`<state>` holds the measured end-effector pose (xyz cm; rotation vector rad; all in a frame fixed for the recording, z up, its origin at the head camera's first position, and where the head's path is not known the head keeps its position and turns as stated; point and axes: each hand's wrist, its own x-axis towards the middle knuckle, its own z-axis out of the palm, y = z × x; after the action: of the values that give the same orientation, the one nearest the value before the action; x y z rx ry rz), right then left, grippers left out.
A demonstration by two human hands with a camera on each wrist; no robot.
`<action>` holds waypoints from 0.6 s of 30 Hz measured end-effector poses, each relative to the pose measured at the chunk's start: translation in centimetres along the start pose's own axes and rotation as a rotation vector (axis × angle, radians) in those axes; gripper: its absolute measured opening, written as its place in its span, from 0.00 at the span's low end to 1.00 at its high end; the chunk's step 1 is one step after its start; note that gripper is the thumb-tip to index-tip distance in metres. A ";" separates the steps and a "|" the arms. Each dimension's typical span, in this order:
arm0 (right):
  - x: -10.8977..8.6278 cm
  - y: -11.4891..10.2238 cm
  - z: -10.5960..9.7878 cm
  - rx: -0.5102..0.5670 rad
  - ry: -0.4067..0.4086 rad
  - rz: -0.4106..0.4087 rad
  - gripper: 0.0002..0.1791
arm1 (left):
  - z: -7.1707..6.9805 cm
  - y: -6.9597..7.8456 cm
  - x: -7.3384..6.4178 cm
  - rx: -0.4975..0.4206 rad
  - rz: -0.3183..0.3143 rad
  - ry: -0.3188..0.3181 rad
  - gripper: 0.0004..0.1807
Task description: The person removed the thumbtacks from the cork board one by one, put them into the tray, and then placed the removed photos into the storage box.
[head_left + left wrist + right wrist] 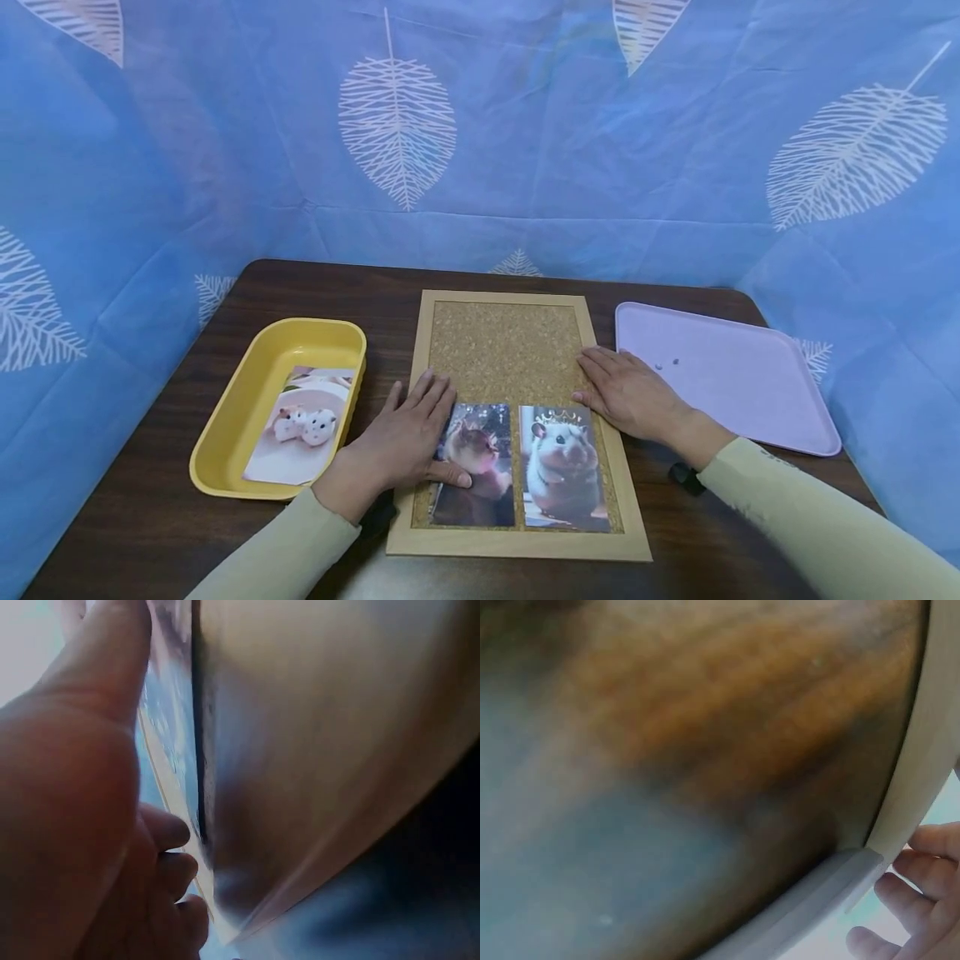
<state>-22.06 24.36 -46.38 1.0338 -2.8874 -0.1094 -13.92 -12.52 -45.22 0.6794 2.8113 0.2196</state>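
A wood-framed cork board lies on the table, with two hamster photo cards side by side across its lower half. My left hand rests flat over the board's left border, fingers spread. Its thumb lies on the left card, a dark picture with a pinkish animal, and the hand hides that card's left side. On the right card a pale hamster wears a crown. My right hand lies across the right border, its fingertips on the cork above that card. In the right wrist view its fingers show beside the frame edge.
To the left stands a yellow tray with another photo card of two white hamsters in it. At the right sits a lilac tray holding a couple of tiny dark bits. A blue leaf-print cloth hangs behind the table.
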 end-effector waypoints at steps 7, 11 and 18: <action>1.6 0.4 -1.2 -0.092 0.097 -0.118 0.30 | -0.3 -0.1 -0.4 -0.022 0.009 -0.052 0.72; 3.3 -0.2 -2.4 -0.116 0.131 -0.214 0.25 | -0.3 -0.1 -0.5 -0.017 0.015 -0.061 0.72; 7.5 -3.7 -4.8 -0.132 0.132 -0.383 0.18 | -0.3 -0.2 -0.5 -0.013 0.010 -0.069 0.72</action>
<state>-25.07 16.57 -41.64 1.4901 -2.4949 -0.2390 -13.63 -12.93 -44.91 0.6855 2.7387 0.2114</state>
